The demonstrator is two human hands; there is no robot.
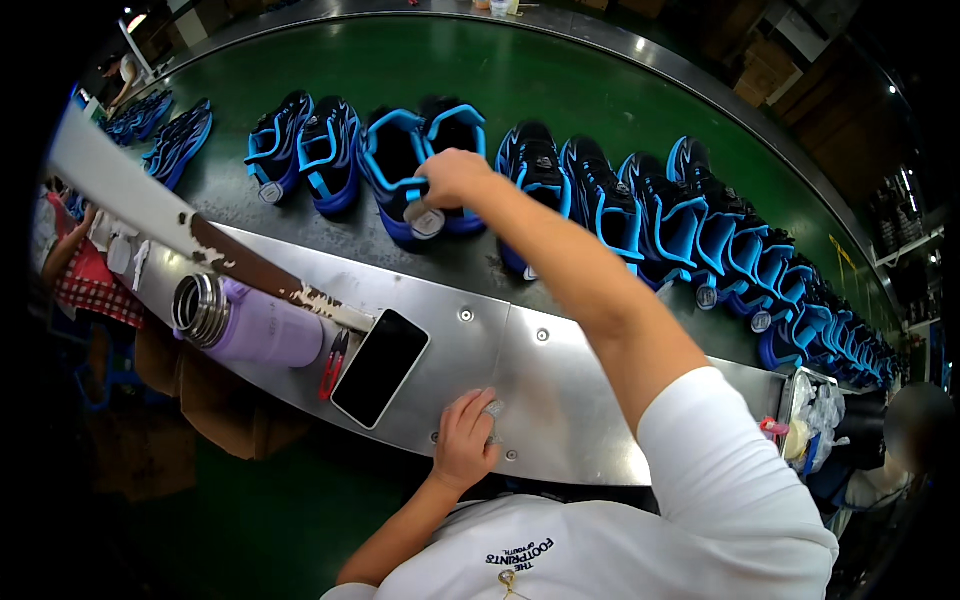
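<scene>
Right hand [452, 177] reaches over the belt [560, 80]; fingers closed on a blue-black shoe [400, 170] in the row. Left hand [465, 440] curled on a small grey piece [494, 409] at the metal ledge [560, 400]. We judge shoe handling underway; next needs a steady pull.

Shoe factory line: green conveyor belt [520, 80] carrying rows of black-and-blue sneakers [640, 215] beyond the fingers, steel work ledge [560, 390] beneath them, stacked cartons [765, 65] behind.

Phone [379, 367] right of bottle [250, 322] — shoes [420, 170] behind, on belt [560, 90].
</scene>
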